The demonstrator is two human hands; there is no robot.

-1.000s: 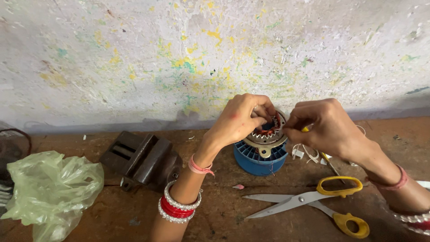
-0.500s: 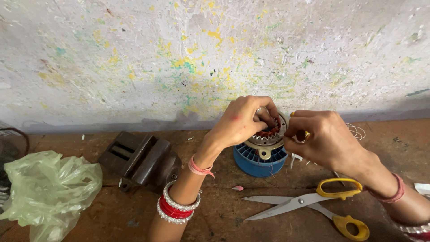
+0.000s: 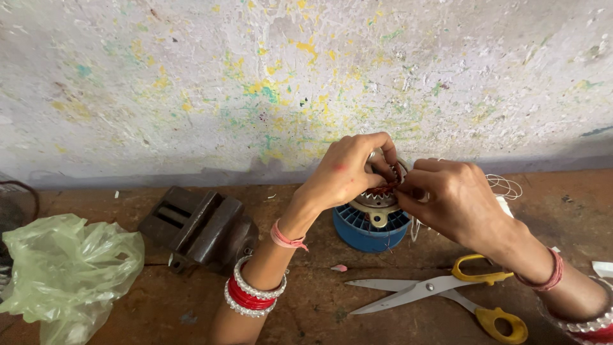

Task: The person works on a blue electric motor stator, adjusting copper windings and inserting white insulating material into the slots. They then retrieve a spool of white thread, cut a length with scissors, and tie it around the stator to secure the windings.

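A round motor stator with reddish copper windings [image 3: 382,195] rests on a blue ribbed plastic base [image 3: 367,231] on the brown workbench [image 3: 319,300]. My left hand [image 3: 345,171] curls over the stator's top from the left, fingers pinching at the windings. From the right, my right hand [image 3: 447,198] meets it with fingertips closed on the copper wire. Both wrists wear red and white bangles. The hands hide most of the stator.
Yellow-handled scissors [image 3: 440,291] lie open on the bench in front of my right arm. A dark metal vise [image 3: 198,227] sits to the left, and a crumpled green plastic bag [image 3: 64,268] farther left. White thread [image 3: 504,186] lies by the paint-spattered wall.
My right hand has shifted left and closed in on the stator, meeting my left hand over the windings. The left hand has stayed on the stator.
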